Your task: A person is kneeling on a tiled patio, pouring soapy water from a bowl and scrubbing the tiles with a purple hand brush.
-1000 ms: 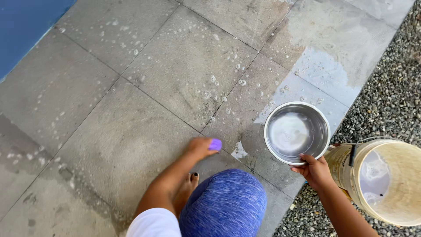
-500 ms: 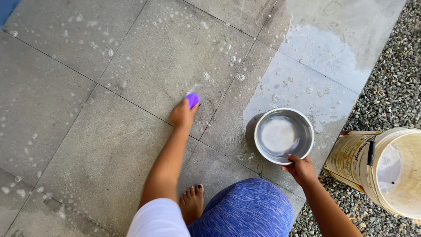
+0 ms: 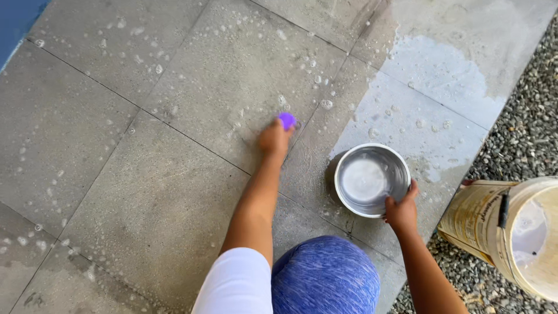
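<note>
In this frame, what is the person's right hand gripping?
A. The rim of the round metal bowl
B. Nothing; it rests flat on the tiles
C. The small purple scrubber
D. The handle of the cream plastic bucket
A: the right hand clasps the near rim of the round metal bowl on the wet grey tiles, while the left hand presses the small purple scrubber.
</note>
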